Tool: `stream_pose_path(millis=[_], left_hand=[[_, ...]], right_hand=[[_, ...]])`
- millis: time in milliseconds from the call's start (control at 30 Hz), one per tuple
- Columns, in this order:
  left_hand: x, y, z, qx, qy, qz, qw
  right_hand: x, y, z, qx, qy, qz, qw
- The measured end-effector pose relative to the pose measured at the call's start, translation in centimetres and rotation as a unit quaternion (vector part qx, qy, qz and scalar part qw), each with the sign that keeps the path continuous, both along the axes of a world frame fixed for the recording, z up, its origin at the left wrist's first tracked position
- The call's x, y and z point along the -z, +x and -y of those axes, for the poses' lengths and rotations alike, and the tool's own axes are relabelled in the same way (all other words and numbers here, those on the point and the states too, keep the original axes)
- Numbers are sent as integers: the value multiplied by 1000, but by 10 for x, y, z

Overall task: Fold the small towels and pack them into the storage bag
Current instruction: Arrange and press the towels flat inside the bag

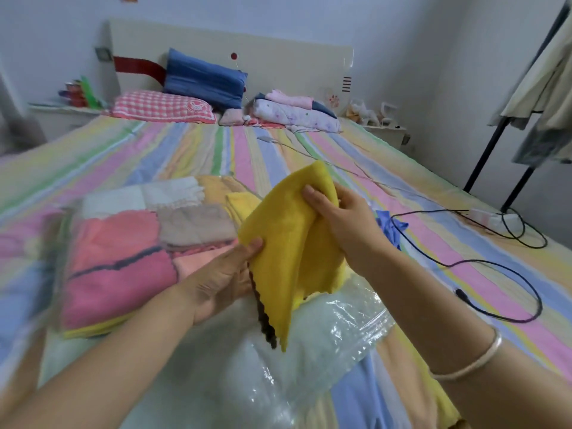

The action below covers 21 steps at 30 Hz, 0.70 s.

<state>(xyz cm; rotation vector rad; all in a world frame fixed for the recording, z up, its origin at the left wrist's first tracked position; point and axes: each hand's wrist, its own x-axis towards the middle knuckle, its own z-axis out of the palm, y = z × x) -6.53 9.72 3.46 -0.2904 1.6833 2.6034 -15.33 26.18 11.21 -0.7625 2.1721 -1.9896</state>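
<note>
Clear storage bag (325, 332), centre-left, already holds several folded towels (123, 258); yellow towel (288, 243), frame centre, only part-folded; left hand (216, 283) pinching its edge, right hand (346, 224) clamped round its top; folding and packing judged outstanding.

We hold a towel (288, 243) between our left hand (216, 283) and right hand (346, 224), above the near end of the storage bag (340, 320), which lies on the bed (185, 150) before us. Inside it, to our left, sit folded towels (123, 258). A cable (507, 269) loops on the bed to our right; pillows (164, 106) lie behind, by the headboard (278, 57).
</note>
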Motion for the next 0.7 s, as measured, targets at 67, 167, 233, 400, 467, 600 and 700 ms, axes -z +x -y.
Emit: stream_pose_path(millis=[67,167,233,400,467,600,700], left_hand=[[0,12,12,-18,20,-13,1000],[-4,30,26,-31,36,-15,999],[-7,38,36,-66,6,-6,998],[-28,47,61,-231,-83,-111,963],[-39,57,62,-232,-148,-149,950],[-18,88,55,-185,-297,-85,933],[24,109,48,-122,-389,-3,913]], right_hand=[[6,5,9,-21,12,52,998],[15,12,22,-32,40,89,995],[20,15,28,-41,62,92,993],[22,24,40,-69,19,16,997],[27,30,37,-109,-22,1,994],[64,49,15,-162,13,53,985],[107,70,-2,-162,145,119,969]])
